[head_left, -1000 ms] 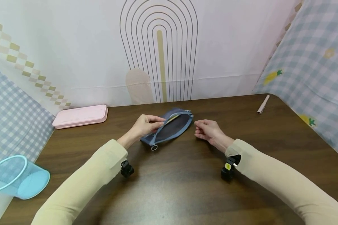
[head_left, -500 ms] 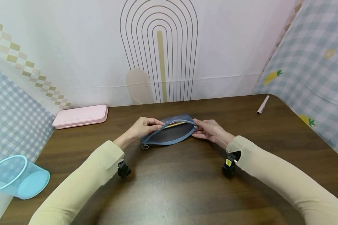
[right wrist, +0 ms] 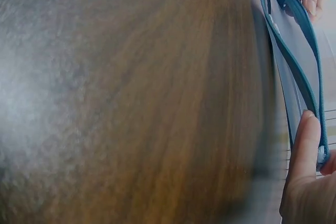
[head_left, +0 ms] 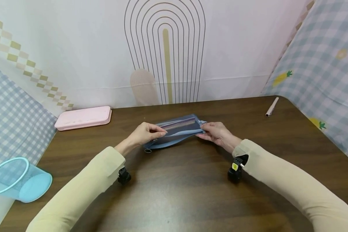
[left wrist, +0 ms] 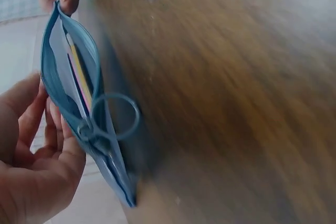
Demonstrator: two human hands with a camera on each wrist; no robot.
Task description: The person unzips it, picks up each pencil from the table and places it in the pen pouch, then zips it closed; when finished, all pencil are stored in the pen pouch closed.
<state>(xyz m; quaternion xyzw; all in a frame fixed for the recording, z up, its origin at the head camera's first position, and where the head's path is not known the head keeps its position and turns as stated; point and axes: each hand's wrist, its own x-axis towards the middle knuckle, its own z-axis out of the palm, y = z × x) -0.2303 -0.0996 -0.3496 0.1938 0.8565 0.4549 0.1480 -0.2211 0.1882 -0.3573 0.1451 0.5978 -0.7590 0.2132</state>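
Note:
A blue zippered mesh pouch [head_left: 182, 126] stands out from the table between my two hands, its mouth unzipped and gaping. My left hand [head_left: 141, 134] pinches the far rim of that mouth, left of its middle. With thumb and fingers my right hand [head_left: 219, 135] grips the pouch's right end. The left wrist view looks into the mouth, where several slim pencil-like sticks [left wrist: 79, 74], yellow, pink and dark, lie lengthwise. A ring-shaped zipper pull [head_left: 148, 150] hangs at the left end.
A pink flat case [head_left: 83, 118] lies at the back left. On the left edge a light-blue mesh cup [head_left: 36, 187] lies tipped over. A white pen [head_left: 272, 107] rests at the back right. Patterned cloth [head_left: 237, 48] hangs behind the brown table [head_left: 179, 193].
My right hand has come in from beside the pouch and taken hold of its right end. The pouch has turned and tilted, so its far side with sticks inside now shows.

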